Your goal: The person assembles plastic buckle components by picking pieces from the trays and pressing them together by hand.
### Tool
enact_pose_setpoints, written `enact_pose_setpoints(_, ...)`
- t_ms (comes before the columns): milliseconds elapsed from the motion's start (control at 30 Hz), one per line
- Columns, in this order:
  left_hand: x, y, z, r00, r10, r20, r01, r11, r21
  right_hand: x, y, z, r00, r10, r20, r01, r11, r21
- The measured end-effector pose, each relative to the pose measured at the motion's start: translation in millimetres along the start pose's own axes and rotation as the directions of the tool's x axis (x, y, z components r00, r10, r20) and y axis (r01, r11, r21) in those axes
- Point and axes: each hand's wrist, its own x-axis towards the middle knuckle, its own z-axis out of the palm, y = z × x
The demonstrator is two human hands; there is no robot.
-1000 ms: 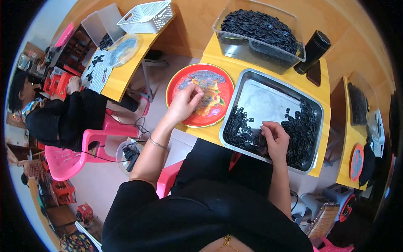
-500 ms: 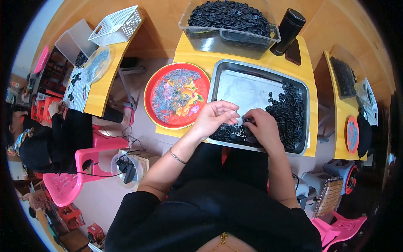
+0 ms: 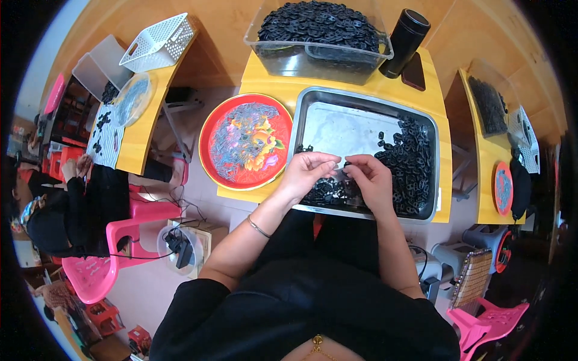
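Over the front of a shallow metal tray (image 3: 428, 219), my two hands meet with their fingertips almost touching. My left hand (image 3: 308, 175) is closed in a pinch of thumb and forefinger; what it holds is too small to make out. My right hand (image 3: 372, 183) is pinched too, on a small black plastic piece mostly hidden by its fingers. Many black plastic pieces (image 3: 411, 162) are heaped along the tray's right side, and more lie beneath my hands. Left of the tray sits a red round tray (image 3: 209, 162) with a flower pattern, strewn with thin grey pin-like pieces (image 3: 241, 129).
Behind the metal tray stands a clear bin (image 3: 319, 63) full of black pieces. A black flask (image 3: 406, 42) and a dark phone (image 3: 413, 71) are beside it. A co-worker (image 3: 72, 210) sits at another yellow table on the left. A third table (image 3: 475, 180) stands right.
My hands have come closer together, the right one moving slightly left and its fingertips rising to meet the left's. The whole view has shifted slightly.
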Motion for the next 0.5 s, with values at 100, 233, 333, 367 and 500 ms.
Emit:
enact_pose_setpoints(100,-0.6,0.6,1.1,1.000,0.020,-0.010,-0.020,0.999,0.036,-4.4,-1.2,4.4,1.000,0.020,0.006,-0.020,0.999,0.042)
enact_pose_setpoints(233,-0.3,1.0,2.1,0.998,0.054,0.010,-0.054,0.999,-0.009,-3.8,1.7,3.9,1.000,0.006,0.008,-0.006,1.000,0.020)
enact_pose_setpoints(333,-0.1,1.7,2.3,0.998,0.059,0.019,-0.059,0.998,-0.021,-3.5,1.8,3.7,1.000,-0.004,0.009,0.003,1.000,0.007)
enact_pose_setpoints(367,0.0,1.8,2.2,0.998,0.061,0.023,-0.060,0.998,-0.025,-3.6,2.6,3.7,1.000,-0.011,0.008,0.011,1.000,-0.007)
enact_pose_setpoints(500,-1.1,2.8,2.8,0.998,0.055,0.021,-0.054,0.998,-0.016,-4.1,0.0,5.0,1.000,-0.029,-0.007,0.029,0.999,-0.044)
